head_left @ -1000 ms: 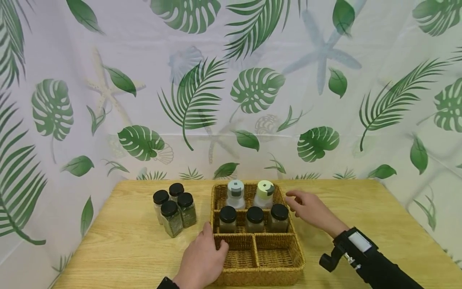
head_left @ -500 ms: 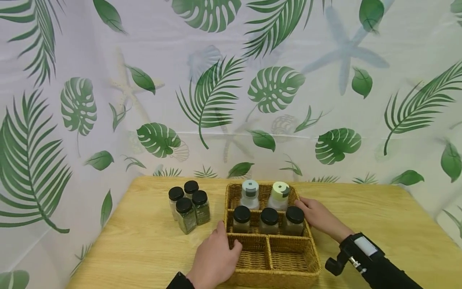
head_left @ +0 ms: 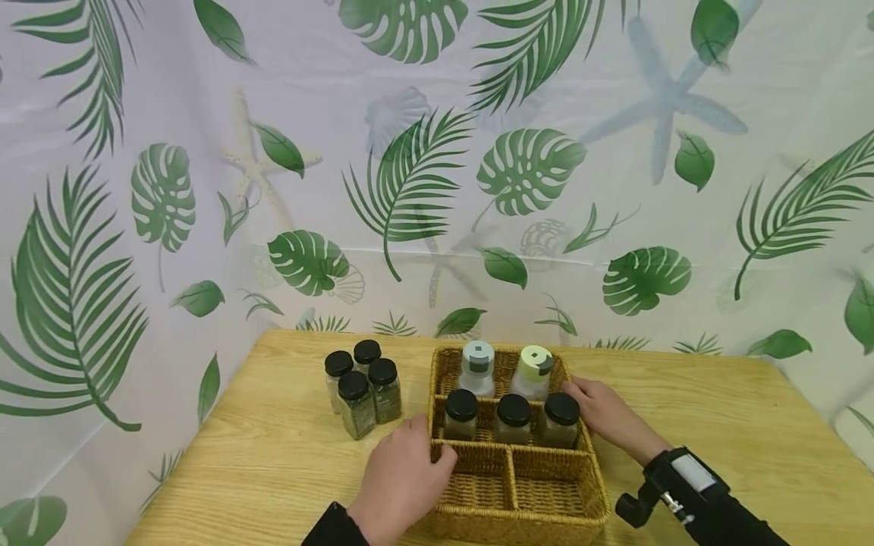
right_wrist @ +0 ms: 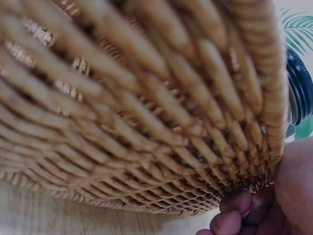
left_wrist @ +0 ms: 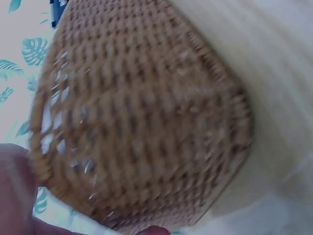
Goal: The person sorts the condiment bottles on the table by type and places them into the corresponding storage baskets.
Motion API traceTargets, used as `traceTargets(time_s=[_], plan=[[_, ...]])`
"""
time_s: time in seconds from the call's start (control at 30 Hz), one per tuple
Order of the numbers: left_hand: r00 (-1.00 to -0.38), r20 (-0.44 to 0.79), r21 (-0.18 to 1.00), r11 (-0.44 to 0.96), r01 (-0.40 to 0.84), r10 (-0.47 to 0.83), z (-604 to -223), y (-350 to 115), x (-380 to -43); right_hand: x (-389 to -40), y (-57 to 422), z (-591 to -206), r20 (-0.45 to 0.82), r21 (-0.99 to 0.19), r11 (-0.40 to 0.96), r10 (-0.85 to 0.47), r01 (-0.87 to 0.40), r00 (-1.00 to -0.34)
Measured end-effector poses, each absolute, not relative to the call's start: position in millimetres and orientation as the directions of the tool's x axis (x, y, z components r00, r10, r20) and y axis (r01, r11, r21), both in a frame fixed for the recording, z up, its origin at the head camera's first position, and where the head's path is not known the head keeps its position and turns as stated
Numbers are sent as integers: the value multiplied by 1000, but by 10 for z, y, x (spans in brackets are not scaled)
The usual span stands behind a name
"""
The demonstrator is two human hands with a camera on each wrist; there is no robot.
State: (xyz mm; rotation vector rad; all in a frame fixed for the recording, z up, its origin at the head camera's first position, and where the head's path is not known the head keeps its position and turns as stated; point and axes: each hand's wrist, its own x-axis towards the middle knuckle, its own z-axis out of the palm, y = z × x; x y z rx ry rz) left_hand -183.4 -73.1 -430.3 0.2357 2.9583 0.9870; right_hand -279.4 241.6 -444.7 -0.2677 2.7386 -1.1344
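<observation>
Gripping evenly seems best, the left hand [head_left: 404, 479] clamped on the left side and the right hand [head_left: 614, 415] on the right of the basket [head_left: 519, 525], which sits midway between the tabletop's [head_left: 253, 485] side edges, so its black-lidded jars [head_left: 512, 431] don't tip.

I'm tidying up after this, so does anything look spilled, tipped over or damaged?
Nothing stands out. The four clear square jars with black lids stand upright on the yellowish wooden table, no spill visible. The brown woven basket, held by the left hand and right hand, shows no clear damage.
</observation>
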Motion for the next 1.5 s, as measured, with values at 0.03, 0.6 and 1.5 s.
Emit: traceTargets(time_s=[0.03, 0.6, 1.5], plan=[[-987, 77, 582, 798, 159, 140, -4274, -743, -1840, -2794, 2425, -4453, -81, -710, 697, -222, -100, -972], [-822, 560, 47, 987, 156, 104, -4210, -1181, -2366, -2847, 2367, -4474, -67, -741, 662, -235, -109, -970], [-845, 520, 146, 962, 232, 125, -4198, -1113, -2522, -2793, 2430, -4487, -72, -763, 644, -184, -64, -980]])
